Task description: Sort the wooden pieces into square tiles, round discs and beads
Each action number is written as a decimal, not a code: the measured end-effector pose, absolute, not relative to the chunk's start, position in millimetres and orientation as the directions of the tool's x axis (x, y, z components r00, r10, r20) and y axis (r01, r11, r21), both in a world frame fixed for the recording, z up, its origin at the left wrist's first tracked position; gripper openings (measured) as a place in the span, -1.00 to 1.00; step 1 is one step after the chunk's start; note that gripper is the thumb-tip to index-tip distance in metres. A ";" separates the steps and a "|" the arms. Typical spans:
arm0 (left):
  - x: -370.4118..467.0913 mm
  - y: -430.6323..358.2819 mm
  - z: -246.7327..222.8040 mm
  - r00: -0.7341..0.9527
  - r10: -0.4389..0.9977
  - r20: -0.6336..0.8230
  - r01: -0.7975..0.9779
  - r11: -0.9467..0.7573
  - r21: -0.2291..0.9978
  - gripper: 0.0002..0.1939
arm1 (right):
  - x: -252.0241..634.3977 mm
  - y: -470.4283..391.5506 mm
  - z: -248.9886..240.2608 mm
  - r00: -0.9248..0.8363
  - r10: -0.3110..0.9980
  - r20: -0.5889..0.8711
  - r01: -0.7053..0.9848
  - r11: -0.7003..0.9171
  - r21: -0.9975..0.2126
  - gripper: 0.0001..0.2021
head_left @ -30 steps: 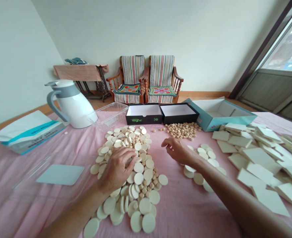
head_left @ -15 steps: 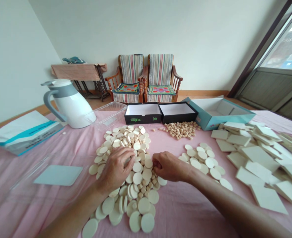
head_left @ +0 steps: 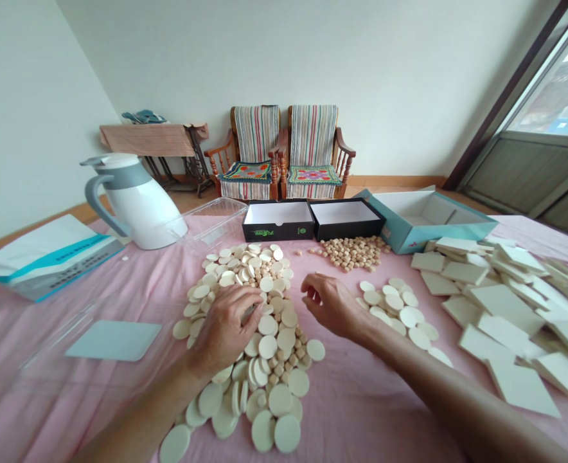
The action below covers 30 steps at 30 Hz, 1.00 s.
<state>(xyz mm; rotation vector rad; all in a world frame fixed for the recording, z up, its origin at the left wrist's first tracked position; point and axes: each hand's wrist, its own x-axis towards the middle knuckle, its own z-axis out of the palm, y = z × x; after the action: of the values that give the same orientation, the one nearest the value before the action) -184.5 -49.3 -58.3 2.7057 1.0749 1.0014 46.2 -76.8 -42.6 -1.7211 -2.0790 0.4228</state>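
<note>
Pale round discs and small wooden cubes lie mixed in a long pile at the centre. My left hand rests on the pile's left side, its fingers curled over discs; what they hold, if anything, is hidden. Just right of the pile, above the pink cloth, my right hand has its fingers bent, and whatever is between them cannot be made out. A smaller group of discs lies beyond my right wrist. Near the black boxes sits a heap of small cubes.
Two black boxes and a teal box stand at the back. White square tiles are heaped at the right. On the left are a white jug, a blue-white packet and clear plastic trays.
My right hand has moved slightly up and away from the pile's right edge, and its fingers have loosened from a fist. My left hand has hardly moved.
</note>
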 end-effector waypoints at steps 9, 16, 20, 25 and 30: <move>-185.5 -48.0 -60.0 0.542 0.641 0.543 0.597 -0.749 0.288 -0.86 | 30.8 -100.2 -33.9 -0.294 0.950 -0.105 0.828 0.198 -0.525 -0.84; -185.7 -47.3 -60.3 0.544 0.639 0.544 0.594 -0.751 0.288 -0.87 | 28.1 -94.7 -45.3 -0.261 0.962 -0.079 0.890 0.208 -0.406 -0.90; -185.9 -47.7 -60.9 0.548 0.642 0.536 0.592 -0.750 0.294 -0.86 | 39.4 -85.5 -48.7 -0.244 0.968 -0.055 0.907 0.208 -0.366 -0.88; -184.7 -47.1 -60.7 0.547 0.643 0.537 0.592 -0.750 0.295 -0.86 | 54.9 -75.3 -44.5 -0.035 0.990 0.135 0.968 0.067 -0.240 -0.74; -185.0 -48.0 -59.4 0.545 0.645 0.536 0.594 -0.748 0.295 -0.86 | 44.9 -82.7 -44.6 -0.266 0.964 -0.019 0.857 0.227 -0.463 -0.85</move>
<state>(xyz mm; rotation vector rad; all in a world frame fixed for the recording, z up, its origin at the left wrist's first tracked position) -185.0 -48.0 -59.4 2.6921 1.0815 0.9834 44.9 -82.7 -44.6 -1.7081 -2.2319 0.5644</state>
